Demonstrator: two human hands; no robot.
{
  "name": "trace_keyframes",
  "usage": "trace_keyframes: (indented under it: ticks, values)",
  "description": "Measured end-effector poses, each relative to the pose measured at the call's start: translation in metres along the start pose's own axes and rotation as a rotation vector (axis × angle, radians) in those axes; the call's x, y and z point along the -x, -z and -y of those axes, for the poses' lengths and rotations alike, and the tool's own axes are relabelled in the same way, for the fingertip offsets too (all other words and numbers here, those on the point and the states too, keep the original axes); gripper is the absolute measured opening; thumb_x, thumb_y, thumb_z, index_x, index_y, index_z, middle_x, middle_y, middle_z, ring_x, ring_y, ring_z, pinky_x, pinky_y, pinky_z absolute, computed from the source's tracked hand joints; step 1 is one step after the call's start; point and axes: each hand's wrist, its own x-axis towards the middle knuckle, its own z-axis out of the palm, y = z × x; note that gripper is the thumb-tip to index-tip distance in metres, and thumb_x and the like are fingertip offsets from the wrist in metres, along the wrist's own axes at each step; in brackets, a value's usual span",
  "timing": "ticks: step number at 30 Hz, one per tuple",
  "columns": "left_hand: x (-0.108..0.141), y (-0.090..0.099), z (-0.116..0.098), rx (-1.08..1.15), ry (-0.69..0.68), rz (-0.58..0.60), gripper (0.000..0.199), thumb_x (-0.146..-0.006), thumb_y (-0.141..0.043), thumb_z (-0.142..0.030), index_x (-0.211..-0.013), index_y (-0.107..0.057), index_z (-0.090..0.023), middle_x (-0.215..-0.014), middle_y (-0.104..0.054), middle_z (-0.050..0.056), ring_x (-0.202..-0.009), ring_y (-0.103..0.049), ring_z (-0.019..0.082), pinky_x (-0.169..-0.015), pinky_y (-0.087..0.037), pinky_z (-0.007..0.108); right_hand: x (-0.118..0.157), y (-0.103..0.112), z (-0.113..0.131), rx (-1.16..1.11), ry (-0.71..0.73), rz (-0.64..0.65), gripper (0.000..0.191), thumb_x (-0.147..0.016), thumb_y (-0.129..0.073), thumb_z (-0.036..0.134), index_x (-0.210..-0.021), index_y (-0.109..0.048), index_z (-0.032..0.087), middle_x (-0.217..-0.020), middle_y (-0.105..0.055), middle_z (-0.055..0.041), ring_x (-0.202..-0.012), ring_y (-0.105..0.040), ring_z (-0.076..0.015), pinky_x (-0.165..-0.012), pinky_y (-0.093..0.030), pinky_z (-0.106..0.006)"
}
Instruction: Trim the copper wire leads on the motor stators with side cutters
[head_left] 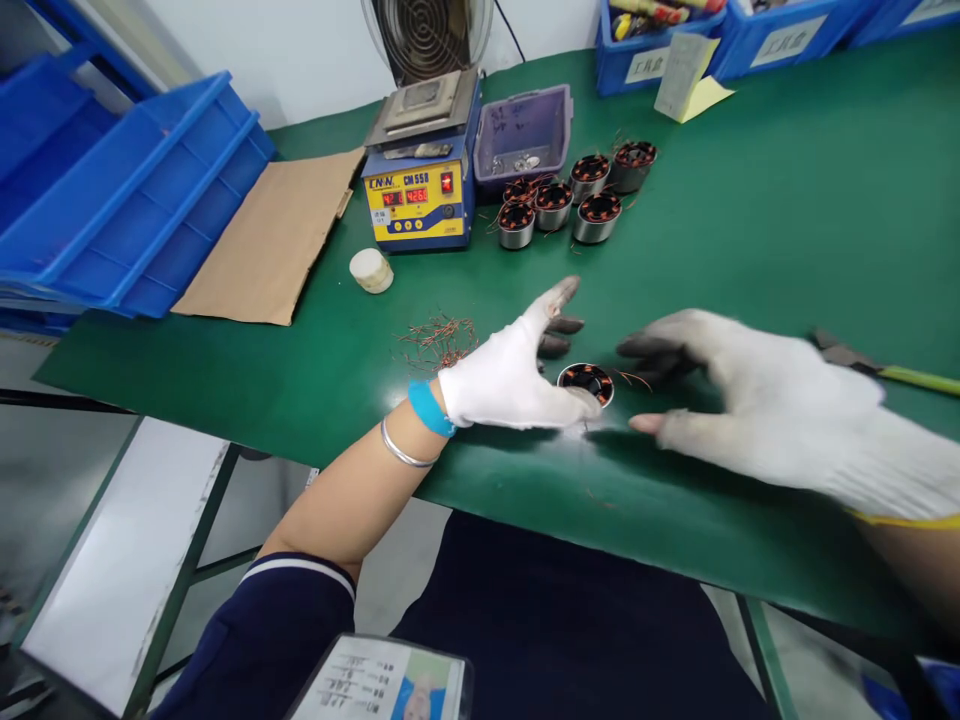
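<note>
A round metal motor stator (588,382) with copper windings sits on the green table, its thin wire ends pointing right. My left hand (517,375), in a white glove with grey fingertips, is at its left side; the thumb touches or covers its near rim and the other fingers are spread apart beyond it. To the right of the stator, my right hand (757,400), also gloved, hovers with thumb and fingers apart and nothing between them. Cut copper wire bits (442,342) lie in a loose heap just behind my left wrist.
Several more stators (595,218) stand at the back beside a purple bin (523,135) and a blue-yellow solder pot unit (418,200). A white round block (371,271) and cardboard (274,240) are left. Green-handled pliers (885,368) lie beyond my right hand. Blue bins (649,60) line the back.
</note>
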Motion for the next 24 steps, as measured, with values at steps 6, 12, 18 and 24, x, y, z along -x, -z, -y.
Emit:
trace_keyframes:
  ticks: [6, 12, 18, 24]
  values:
    - [0.006, -0.020, -0.013, -0.165, 0.069, -0.085, 0.101, -0.073, -0.077, -0.041, -0.159, -0.029, -0.018, -0.109, -0.074, 0.005, -0.099, -0.071, 0.024, -0.094, -0.057, 0.039, -0.008, -0.008, 0.024, -0.251, -0.096, -0.139, 0.023, -0.076, -0.059, 0.046, -0.075, -0.066, 0.024, -0.073, -0.070, -0.0044, -0.068, -0.063, -0.0210, -0.060, -0.049, -0.035]
    - [0.011, -0.016, -0.019, -0.206, -0.028, 0.151, 0.095, -0.078, -0.067, -0.028, -0.161, -0.022, -0.019, -0.119, -0.075, 0.004, -0.105, -0.071, 0.022, -0.098, -0.055, 0.035, -0.024, -0.004, 0.025, -0.647, -0.446, -0.124, 0.009, -0.081, -0.067, 0.020, -0.074, -0.065, 0.017, -0.056, -0.061, -0.0003, -0.047, -0.052, -0.0085, -0.047, -0.040, -0.022]
    - [0.007, -0.020, -0.014, -0.151, -0.009, -0.054, 0.046, -0.074, -0.074, -0.032, -0.117, -0.063, -0.018, -0.116, -0.074, 0.006, -0.100, -0.072, 0.020, -0.089, -0.057, 0.030, -0.013, 0.002, 0.007, -0.873, -0.363, -0.064, 0.032, -0.065, -0.077, 0.040, -0.088, -0.066, 0.021, -0.073, -0.069, -0.0031, -0.060, -0.065, -0.0138, -0.057, -0.056, -0.027]
    - [0.004, -0.026, -0.016, -0.329, 0.006, -0.158, 0.013, -0.076, -0.073, -0.029, -0.079, -0.064, -0.020, -0.081, -0.073, -0.001, -0.074, -0.067, 0.017, -0.067, -0.052, 0.030, -0.011, -0.013, 0.003, -0.615, -0.194, 0.245, 0.059, -0.060, -0.076, 0.038, -0.116, -0.063, 0.025, -0.097, -0.074, -0.0069, -0.089, -0.071, -0.0257, -0.080, -0.062, -0.042]
